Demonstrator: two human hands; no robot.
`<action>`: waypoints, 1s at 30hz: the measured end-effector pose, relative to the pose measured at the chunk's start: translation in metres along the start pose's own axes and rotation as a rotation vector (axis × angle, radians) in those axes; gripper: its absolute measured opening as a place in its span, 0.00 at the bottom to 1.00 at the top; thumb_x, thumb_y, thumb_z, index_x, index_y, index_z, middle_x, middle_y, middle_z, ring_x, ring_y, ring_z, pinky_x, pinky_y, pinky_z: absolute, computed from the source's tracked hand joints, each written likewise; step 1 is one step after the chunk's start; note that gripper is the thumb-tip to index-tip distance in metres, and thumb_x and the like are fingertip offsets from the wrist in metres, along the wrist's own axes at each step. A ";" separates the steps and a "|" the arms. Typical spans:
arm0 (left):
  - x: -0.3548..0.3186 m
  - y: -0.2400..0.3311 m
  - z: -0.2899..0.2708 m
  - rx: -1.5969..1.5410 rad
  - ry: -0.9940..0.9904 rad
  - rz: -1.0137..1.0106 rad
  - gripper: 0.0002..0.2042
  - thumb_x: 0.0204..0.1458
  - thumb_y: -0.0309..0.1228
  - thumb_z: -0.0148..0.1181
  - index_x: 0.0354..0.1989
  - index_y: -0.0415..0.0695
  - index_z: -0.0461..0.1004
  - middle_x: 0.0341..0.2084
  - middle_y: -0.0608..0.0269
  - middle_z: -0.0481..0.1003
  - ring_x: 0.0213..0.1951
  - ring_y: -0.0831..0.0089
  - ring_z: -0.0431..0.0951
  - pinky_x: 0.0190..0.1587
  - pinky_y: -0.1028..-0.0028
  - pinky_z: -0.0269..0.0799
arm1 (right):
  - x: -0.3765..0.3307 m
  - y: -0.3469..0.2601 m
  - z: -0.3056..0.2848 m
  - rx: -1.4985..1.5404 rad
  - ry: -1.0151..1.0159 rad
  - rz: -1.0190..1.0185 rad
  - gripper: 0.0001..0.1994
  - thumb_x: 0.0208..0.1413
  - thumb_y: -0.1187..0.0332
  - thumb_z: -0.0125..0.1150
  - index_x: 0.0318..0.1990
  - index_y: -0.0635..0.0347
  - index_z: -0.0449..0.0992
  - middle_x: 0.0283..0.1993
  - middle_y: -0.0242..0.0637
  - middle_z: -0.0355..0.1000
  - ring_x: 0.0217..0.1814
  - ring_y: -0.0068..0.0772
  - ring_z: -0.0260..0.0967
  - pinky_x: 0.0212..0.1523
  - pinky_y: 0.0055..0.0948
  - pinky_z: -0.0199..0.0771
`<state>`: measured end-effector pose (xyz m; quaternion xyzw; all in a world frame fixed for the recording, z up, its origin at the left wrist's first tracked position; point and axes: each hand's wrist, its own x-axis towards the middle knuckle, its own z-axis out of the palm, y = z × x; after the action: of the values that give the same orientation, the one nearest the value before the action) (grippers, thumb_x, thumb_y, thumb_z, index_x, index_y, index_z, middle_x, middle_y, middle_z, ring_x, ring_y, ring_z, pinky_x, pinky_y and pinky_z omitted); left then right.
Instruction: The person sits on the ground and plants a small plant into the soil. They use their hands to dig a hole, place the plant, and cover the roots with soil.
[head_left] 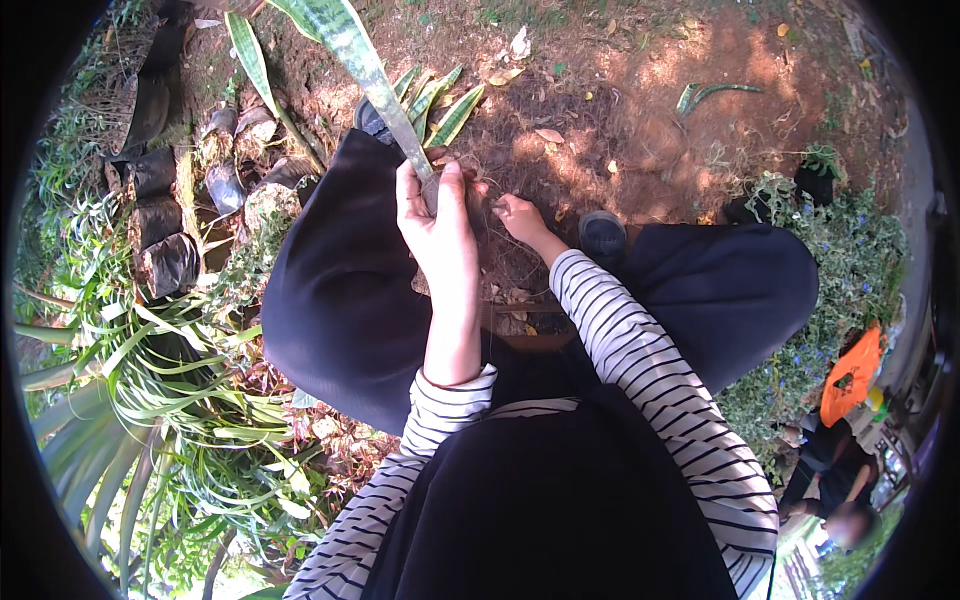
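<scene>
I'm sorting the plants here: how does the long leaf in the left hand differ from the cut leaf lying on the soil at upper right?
The held leaf is long, broad, nearly straight and banded, in the grip of the left hand. The loose leaf is shorter, narrower, curved and lies untouched on the red soil. Both are green and strap-shaped.

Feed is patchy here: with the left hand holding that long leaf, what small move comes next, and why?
Probably hold the leaf steady with the left hand while the right hand pulls the roots loose: the right fingertips already sit in the brown tangle at the leaf's base.
</scene>
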<state>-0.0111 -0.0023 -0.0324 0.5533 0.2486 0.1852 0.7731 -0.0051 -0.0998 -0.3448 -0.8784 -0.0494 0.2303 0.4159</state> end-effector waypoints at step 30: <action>0.014 -0.003 -0.019 0.081 0.090 0.091 0.07 0.55 0.26 0.49 0.41 0.40 0.65 0.23 0.64 0.71 0.24 0.80 0.71 0.27 0.81 0.65 | -0.009 -0.018 0.002 -0.527 -0.196 0.059 0.25 0.49 0.67 0.52 0.58 0.45 0.61 0.49 0.37 0.66 0.52 0.40 0.64 0.53 0.47 0.60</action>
<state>-0.0109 0.0196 -0.0433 0.5860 0.2648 0.2345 0.7290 -0.0119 -0.0888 -0.3292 -0.9308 -0.1221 0.3054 0.1597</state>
